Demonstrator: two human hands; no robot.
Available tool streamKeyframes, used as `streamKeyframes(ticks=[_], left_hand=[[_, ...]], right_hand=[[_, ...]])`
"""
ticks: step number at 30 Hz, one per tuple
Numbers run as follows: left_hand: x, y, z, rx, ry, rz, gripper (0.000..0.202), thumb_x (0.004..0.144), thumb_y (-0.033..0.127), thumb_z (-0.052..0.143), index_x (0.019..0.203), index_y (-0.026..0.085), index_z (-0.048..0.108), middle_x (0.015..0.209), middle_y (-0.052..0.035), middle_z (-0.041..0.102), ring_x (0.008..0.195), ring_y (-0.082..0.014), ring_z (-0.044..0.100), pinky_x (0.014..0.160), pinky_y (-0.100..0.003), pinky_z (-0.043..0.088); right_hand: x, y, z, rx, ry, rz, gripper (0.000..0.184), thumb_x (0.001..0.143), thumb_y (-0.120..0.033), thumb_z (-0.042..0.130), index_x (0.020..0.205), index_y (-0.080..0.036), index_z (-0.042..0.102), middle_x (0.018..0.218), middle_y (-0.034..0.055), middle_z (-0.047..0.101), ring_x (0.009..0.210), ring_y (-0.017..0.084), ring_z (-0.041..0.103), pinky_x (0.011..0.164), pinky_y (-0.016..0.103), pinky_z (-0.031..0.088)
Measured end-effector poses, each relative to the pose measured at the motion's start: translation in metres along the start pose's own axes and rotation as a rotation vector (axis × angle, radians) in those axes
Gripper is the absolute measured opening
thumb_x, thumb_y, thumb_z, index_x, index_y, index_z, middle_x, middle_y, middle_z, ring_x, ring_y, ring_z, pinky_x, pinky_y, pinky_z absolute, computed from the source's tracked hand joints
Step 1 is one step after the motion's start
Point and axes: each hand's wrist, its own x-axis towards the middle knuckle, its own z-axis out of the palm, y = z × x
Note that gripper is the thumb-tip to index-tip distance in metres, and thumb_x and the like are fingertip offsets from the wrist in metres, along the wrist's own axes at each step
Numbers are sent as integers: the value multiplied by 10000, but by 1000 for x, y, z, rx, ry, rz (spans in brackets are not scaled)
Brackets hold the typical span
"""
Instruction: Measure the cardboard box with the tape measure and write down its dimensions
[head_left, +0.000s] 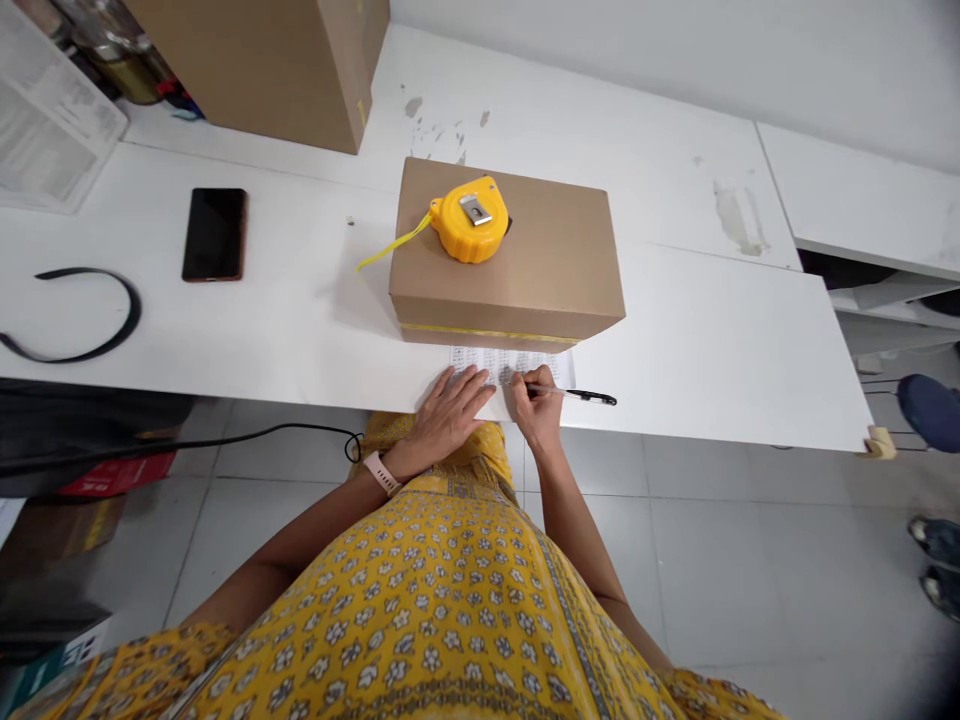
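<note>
My left hand (pixel 450 410) lies flat with fingers spread on a printed paper sheet (pixel 559 365) at the near edge of the white table (pixel 712 350). My right hand (pixel 538 405) is closed round a black pen (pixel 585 396), its tip on the sheet. Just behind the sheet stands a closed cardboard box (pixel 540 270) with yellow tape along its lower edge. A yellow tape measure (pixel 471 220) rests on top of the box, a short length of its tape sticking out to the left.
A black phone (pixel 214 233) lies on the table to the left, near a curved black strap (pixel 90 315). A bigger cardboard box (pixel 277 65) stands at the back. A black cable (pixel 225 440) hangs below the table edge. Another person's shoes (pixel 934 480) show at the right.
</note>
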Motion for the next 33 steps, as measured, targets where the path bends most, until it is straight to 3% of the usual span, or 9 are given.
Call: streamKeyframes(ticks=[33], left_hand=[[1,0,0,14,19,4,479,984,301,577,1432,138,528,1564,-134,488,1480,-296,407,1247,-540,312]], right_hand=[[1,-1,1,-18,27,-6,294,882,-338,607,682,-244,413,550,-78,415,541,103,402,544,263,338]])
